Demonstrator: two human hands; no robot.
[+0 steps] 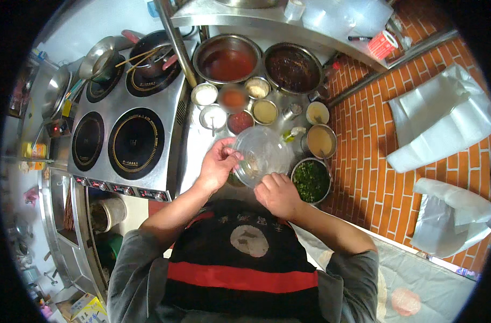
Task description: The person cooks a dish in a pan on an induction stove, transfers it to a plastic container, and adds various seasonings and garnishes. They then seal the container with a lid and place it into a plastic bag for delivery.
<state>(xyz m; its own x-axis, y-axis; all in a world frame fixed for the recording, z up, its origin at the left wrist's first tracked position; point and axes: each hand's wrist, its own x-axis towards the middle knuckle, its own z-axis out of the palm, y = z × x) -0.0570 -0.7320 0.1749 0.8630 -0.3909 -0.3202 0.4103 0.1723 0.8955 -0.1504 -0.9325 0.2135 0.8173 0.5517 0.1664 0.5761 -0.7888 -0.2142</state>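
My left hand (pixel 220 164) grips the left rim of a clear plastic bowl (pixel 265 151), thumb on top. The bowl is tilted above the steel counter, and some small bits show low inside it. At its near rim, my right hand (pixel 278 194) has its fingers curled in; what they pinch is hidden. Just right of that hand stands a steel bowl of chopped green herbs (pixel 311 180). Beyond the plastic bowl are small bowls of red paste (pixel 240 122), yellowish seasoning (pixel 264 112) and white powder with a spoon (pixel 212 116).
Left is an induction cooktop (pixel 170 121) carrying a pot with chopsticks (pixel 148 60). Large pots of red sauce (pixel 228 64) and dark sauce (pixel 292 66) stand at the back, under a steel shelf (pixel 245 20). A tan sauce container (pixel 320 141) is beside the brick-patterned wall (pixel 362 141).
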